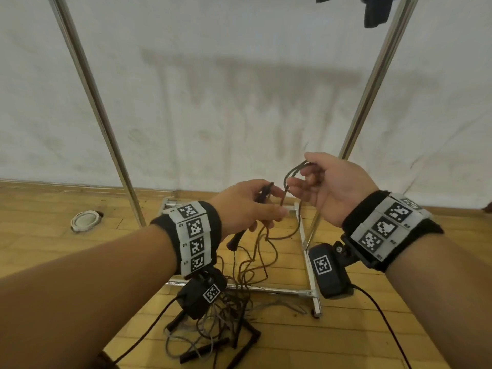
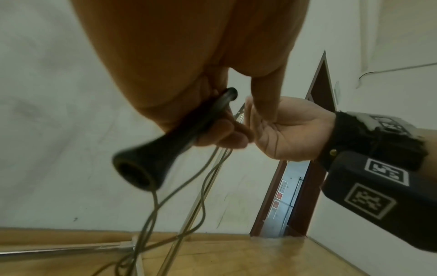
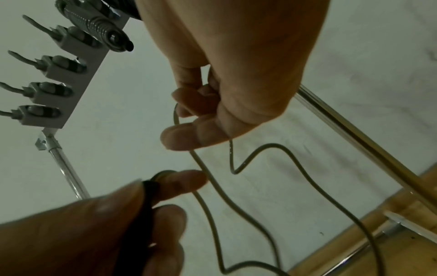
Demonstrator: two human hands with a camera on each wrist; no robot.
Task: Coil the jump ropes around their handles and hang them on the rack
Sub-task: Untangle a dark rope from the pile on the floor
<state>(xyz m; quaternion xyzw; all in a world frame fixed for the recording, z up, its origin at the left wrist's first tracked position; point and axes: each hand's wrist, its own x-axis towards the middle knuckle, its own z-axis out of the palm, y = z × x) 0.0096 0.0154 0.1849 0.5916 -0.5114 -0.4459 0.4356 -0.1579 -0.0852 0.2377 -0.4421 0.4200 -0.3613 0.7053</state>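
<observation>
1. Two hands are raised in front of me at about the same height, close together, over a wooden floor [image 1: 346,328] and in front of a metal rack [image 1: 90,83].
2. My left hand [image 1: 247,206] is curled round a black jump rope handle [image 2: 165,142]. The handle slants down and toward me, flared end lowest, and its thin dark cord [image 1: 269,235] trails down toward the floor.
3. My right hand [image 1: 332,187] has its fingers bent round a loop of the same cord, held just beside the narrow upper tip of the handle.
4. I judge this to be the start of the coiling: I cannot see any turns lying on the handle yet.
5. To do it well, I should keep the left grip firm and the handle steady, and let the right hand lay the cord on in close, even turns.
6. Light tension through the right fingers should stop the turns sliding off the taper.
7. A tangle of other ropes [image 1: 229,310] and black handles lies on the floor below my left wrist, over the rack's base bar. The slack I am holding runs down into it, so I should draw it up slowly to avoid dragging the pile.
8. Hooks [image 3: 47,89] sit on the rack's top rail, well above my hands; dark items already hang up there.
</observation>
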